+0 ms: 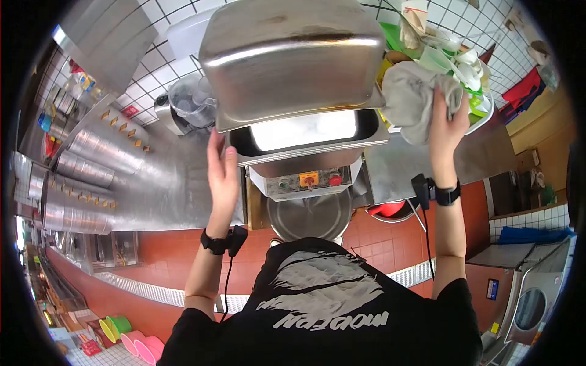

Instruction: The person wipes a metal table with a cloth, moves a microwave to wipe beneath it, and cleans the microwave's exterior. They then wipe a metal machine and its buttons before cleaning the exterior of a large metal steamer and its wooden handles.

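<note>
A large steel machine (293,67) stands in front of me, its boxy metal cover tipped up at the back. Below the cover is an open steel basin (241,143) with a bright white area inside. My left hand (223,171) is at the basin's left end, fingers apart, by the rim; whether it touches the metal is hard to tell. My right hand (448,125) grips a grey cloth (412,97) to the right of the cover. Under the basin, the front panel carries an orange switch (309,179) and a red button (335,177).
A clear plastic jug (192,100) is left of the machine. White and green utensils (467,67) fill a container at right. A round steel bowl (310,216) sits below the panel, and a red item (387,208) lies in a pot. Steel counters (177,183) extend sideways.
</note>
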The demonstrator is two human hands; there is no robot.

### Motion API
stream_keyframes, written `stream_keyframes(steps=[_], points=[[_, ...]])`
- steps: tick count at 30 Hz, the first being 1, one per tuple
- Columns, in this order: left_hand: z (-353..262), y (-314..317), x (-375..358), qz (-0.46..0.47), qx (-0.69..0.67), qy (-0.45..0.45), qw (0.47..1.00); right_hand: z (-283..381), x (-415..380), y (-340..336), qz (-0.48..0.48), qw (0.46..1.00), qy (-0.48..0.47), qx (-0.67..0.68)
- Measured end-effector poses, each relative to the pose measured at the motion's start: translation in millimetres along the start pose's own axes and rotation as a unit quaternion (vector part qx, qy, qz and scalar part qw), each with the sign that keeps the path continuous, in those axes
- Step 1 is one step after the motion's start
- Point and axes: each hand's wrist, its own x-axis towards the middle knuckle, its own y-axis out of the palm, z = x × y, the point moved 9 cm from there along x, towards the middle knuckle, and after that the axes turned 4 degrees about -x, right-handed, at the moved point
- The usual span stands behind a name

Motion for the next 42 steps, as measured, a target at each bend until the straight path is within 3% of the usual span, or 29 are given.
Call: stream_keyframes(steps=[2,5,6,10,16,20,25,31,34,35,38,40,42], points=[[3.6,8.1,-0.2,0.01,0.025,0.023,0.999,29.2,-33.7,20.6,0.019,0.989,-0.137,-0.056],[4.1,10.8,-0.4,0.003,-0.032,-0.028,0.999,62.1,-95.3,83.0,0.27,0.938,-0.216,-0.01],[4.5,10.7,0.2,0.001,-0.026,-0.019,0.999,76.9,-109.1,91.2,0.281,0.917,-0.27,-0.081],[4.8,8.3,-1.2,0.005,-0.011,-0.032,0.999,96.0,-118.6,112.1,0.314,0.912,-0.259,-0.039],[6.2,10.4,-1.0,0.017,-0.037,0.019,0.999,198.8,-151.1,168.2,0.307,0.859,-0.41,0.003],[-2.7,11.1,0.8,0.028,-0.078,0.001,0.997,198.7,-151.8,173.4,0.326,0.853,-0.408,0.008],[-3.9,9.1,0.3,0.014,-0.053,-0.028,0.998,132.4,-135.2,129.7,0.307,0.87,-0.377,-0.076],[1.8,5.7,-0.9,0.005,-0.089,-0.055,0.994,72.6,-101.1,80.3,0.271,0.913,-0.269,-0.141],[6.6,3.5,-0.8,0.02,-0.032,-0.032,0.999,62.9,-94.0,70.6,0.24,0.936,-0.227,-0.123],[8.2,2.3,-0.9,0.023,-0.052,-0.02,0.998,65.6,-95.3,71.9,0.245,0.934,-0.235,-0.114],[29.0,-12.5,-7.8,0.022,-0.109,-0.103,0.988,84.7,-97.4,77.0,0.244,0.941,-0.223,-0.072],[27.0,-35.1,-9.4,-0.04,-0.17,-0.068,0.982,116.0,-104.5,94.8,0.262,0.932,-0.247,-0.042],[17.0,-52.3,-15.8,-0.043,-0.141,-0.048,0.988,152.3,-114.5,116.3,0.287,0.921,-0.264,0.003]])
